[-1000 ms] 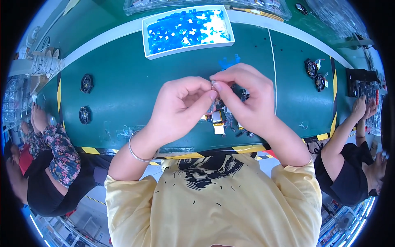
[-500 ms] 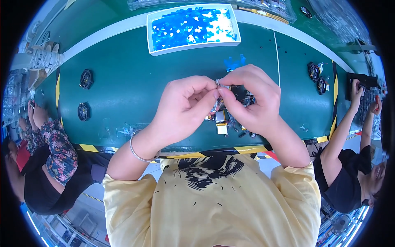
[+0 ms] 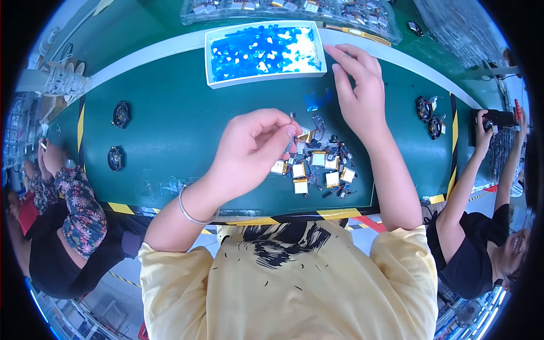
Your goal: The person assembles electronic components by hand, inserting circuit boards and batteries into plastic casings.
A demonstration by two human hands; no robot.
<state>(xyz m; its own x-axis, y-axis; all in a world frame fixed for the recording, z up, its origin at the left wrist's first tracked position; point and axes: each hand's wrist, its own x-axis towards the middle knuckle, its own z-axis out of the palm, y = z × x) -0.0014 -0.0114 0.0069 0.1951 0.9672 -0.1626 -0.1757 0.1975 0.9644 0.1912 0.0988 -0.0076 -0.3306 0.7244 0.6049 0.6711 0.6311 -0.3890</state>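
A tiny dark component [image 3: 292,115] sits pinched between the thumb and fingertips of the person's left hand [image 3: 254,148], fingers closed together on it and raised over a green work mat [image 3: 170,141]; the part is too small to make out in detail; just below and to the right of that pinch lies a scatter of small flat battery cells [image 3: 317,170], silvery-yellow squares mixed with dark wire bits, loose on the mat; the right hand [image 3: 358,93] reaches up and away from the pinch, fingers spread apart and holding nothing visible, its fingertips at the right edge of a white tray [image 3: 218,84] filled with small blue pieces [image 3: 260,51]; a scrap of blue film [image 3: 316,101] lies on the mat between the pinch and the tray; a thin bracelet [image 3: 190,212] rings the left wrist; well to the left of the grip two round black parts [image 3: 118,136] rest on the mat, and well to the right two more round black parts [image 3: 428,116] lie near a yellow-and-black striped border; beyond the tray, clear trays of assorted components [image 3: 294,8] line the far edge; a co-worker in a floral sleeve [image 3: 76,209] sits at far left, and another person's hand [image 3: 488,122] holds a dark object at far right.
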